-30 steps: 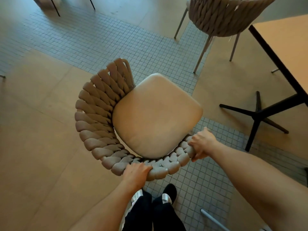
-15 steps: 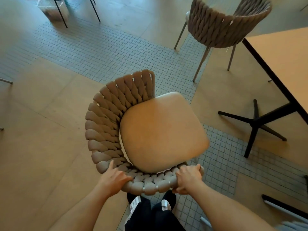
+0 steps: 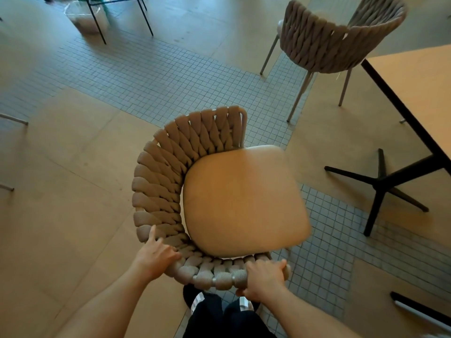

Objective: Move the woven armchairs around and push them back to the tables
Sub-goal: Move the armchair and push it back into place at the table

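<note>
floor: tan smooth panels (image 3: 61,215) with grey small-tile mosaic strips (image 3: 151,76) | far left: thin black metal frame legs (image 3: 97,23)

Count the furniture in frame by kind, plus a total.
Woven armchairs: 2, the held armchair gripped by the left hand and right hand, and the second armchair at the table.
Wooden tables on a black base: 1, the table.
Thin black metal frames: 1, the frame, top cut off.
Total: 4
</note>
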Available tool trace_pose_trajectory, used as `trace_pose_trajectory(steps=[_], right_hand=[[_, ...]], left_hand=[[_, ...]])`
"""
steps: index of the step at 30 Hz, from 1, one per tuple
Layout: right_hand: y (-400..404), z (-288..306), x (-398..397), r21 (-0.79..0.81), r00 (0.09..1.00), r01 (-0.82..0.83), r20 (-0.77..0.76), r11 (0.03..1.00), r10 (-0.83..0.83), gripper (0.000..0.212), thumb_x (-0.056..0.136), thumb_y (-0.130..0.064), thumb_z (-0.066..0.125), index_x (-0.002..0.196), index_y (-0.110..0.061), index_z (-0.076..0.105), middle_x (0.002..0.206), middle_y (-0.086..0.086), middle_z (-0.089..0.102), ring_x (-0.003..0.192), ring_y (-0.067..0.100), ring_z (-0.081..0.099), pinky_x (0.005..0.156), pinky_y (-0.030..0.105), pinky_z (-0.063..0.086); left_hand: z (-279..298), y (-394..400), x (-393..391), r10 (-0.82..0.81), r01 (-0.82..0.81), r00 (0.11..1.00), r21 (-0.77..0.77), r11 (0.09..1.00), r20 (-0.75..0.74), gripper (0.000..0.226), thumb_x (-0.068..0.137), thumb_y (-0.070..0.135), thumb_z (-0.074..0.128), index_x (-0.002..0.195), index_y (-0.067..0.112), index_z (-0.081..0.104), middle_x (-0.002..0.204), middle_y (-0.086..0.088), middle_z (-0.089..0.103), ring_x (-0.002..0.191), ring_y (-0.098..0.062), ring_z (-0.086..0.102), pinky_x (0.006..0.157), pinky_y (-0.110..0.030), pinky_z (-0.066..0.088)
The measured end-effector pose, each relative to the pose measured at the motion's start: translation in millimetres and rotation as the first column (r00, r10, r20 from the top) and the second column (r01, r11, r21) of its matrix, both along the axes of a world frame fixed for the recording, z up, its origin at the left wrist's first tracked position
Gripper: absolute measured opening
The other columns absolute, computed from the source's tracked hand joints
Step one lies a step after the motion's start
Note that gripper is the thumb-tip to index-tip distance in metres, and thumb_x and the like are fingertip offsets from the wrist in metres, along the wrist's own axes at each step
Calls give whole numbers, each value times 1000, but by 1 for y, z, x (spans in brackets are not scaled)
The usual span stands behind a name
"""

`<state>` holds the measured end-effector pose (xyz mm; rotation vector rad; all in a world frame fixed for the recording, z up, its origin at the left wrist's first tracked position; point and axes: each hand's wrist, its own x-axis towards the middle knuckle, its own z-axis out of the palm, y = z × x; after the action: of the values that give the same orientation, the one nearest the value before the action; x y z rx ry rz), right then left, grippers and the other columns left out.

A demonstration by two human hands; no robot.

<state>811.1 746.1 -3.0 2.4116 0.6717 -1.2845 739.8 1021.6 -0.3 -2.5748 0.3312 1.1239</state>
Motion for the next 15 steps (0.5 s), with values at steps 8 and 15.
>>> trace_pose_trajectory(steps=[8,15], right_hand=[[-2,11,6,28,995,48,-88,998,-45,103,72,-87,60,149,-23,34,148,9,43,138,38,37,109,65,24],[23,25,9,75,972,228,-81,971,-222,104,71,-88,58,150,-25,33,150,8,39,140,38,33,112,64,25]], left_hand=[[11,-1,20,101,-108,969,-21,994,-227,89,84,63,65,157,32,26,157,-7,38,147,-35,28,115,-73,1],[22,20,51,180,-207,969,-160,965,-167,70,91,73,40,150,36,36,150,-2,46,140,-28,37,114,-55,27]])
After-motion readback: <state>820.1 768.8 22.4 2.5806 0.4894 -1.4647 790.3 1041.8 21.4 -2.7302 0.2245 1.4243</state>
